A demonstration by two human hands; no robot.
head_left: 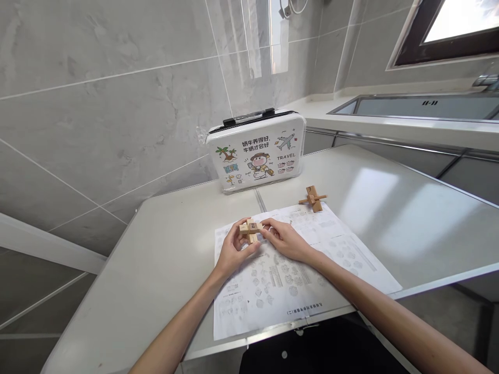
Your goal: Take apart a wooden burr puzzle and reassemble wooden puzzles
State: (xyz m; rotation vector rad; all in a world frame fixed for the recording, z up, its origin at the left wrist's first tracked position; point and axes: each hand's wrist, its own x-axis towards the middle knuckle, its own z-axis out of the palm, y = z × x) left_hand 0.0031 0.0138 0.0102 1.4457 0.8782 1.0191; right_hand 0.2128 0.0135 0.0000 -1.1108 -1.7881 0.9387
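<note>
A light wooden interlocking puzzle (252,227) of crossed blocks, with dark marks on some faces, is held just above a printed paper sheet (268,311). My left hand (235,252) wraps round its left and lower side, thumb pressed near the bottom block. From the right, my right hand (286,240) pinches the end of a block with thumb and fingertips. Part of the puzzle is hidden by the fingers. A second, darker brown wooden puzzle (313,199) rests near the sheet's far right edge, apart from both hands.
A white case (257,156) with cartoon prints and a black handle stands at the back of the pale table (163,249), close to the grey tiled wall (117,104). To the right behind it is a counter with a sink (413,106).
</note>
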